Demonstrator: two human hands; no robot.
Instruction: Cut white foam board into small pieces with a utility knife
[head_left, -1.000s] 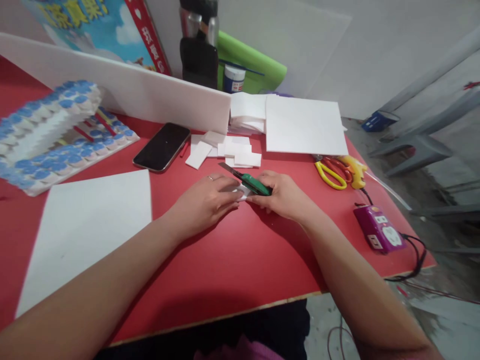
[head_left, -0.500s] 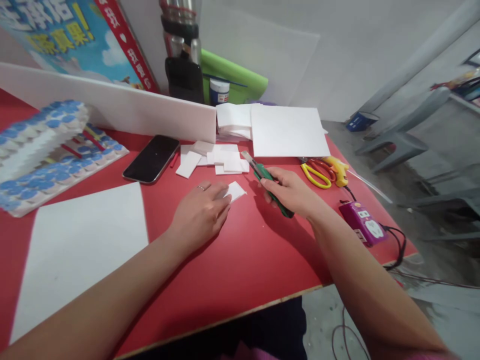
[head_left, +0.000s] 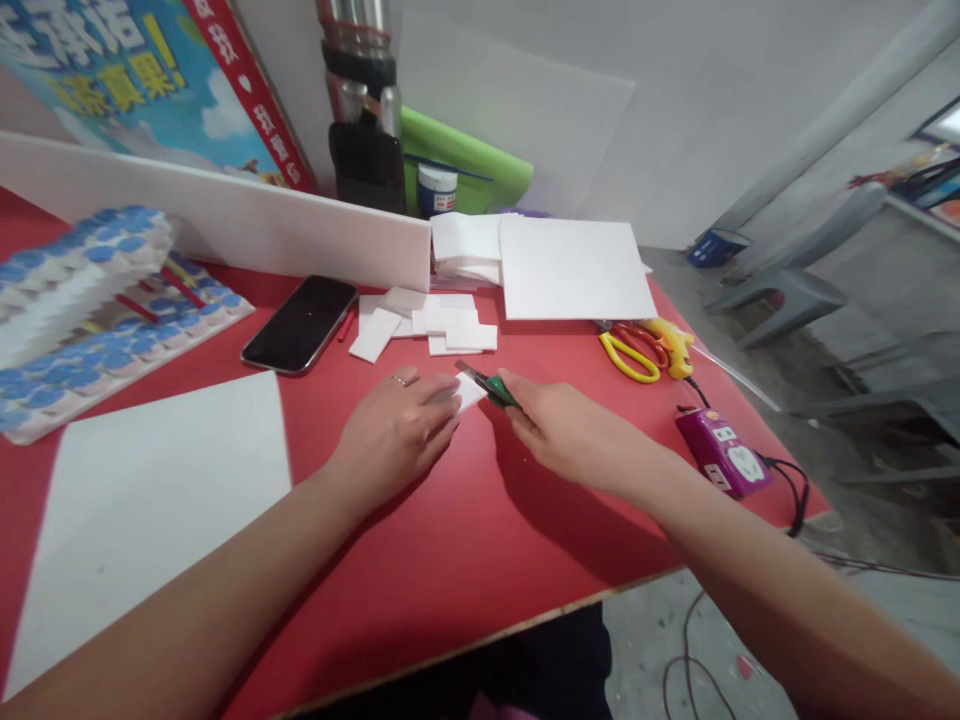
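Observation:
My left hand (head_left: 401, 425), with a ring on one finger, presses a small white foam piece (head_left: 470, 393) onto the red table (head_left: 420, 560). Its fingers lie close together over the piece's left part. A green utility knife (head_left: 501, 391) is gripped in my right hand (head_left: 559, 425), its blade over the upper edge of that piece, near my left fingertips. Several small white rectangles (head_left: 471, 336) lie in a loose pile just behind. Part of the knife's handle is hidden by my right hand.
A phone (head_left: 301, 324), a white sheet (head_left: 157, 510) and a blue-and-white model (head_left: 112, 320) are on the left. White boards (head_left: 577, 268) lie at the back. Yellow-handled scissors (head_left: 630, 357) and a purple power box (head_left: 722, 452) are at the right.
My right hand has turned and brought the knife left and down, from beside the pile to the small piece. My left hand has hardly moved.

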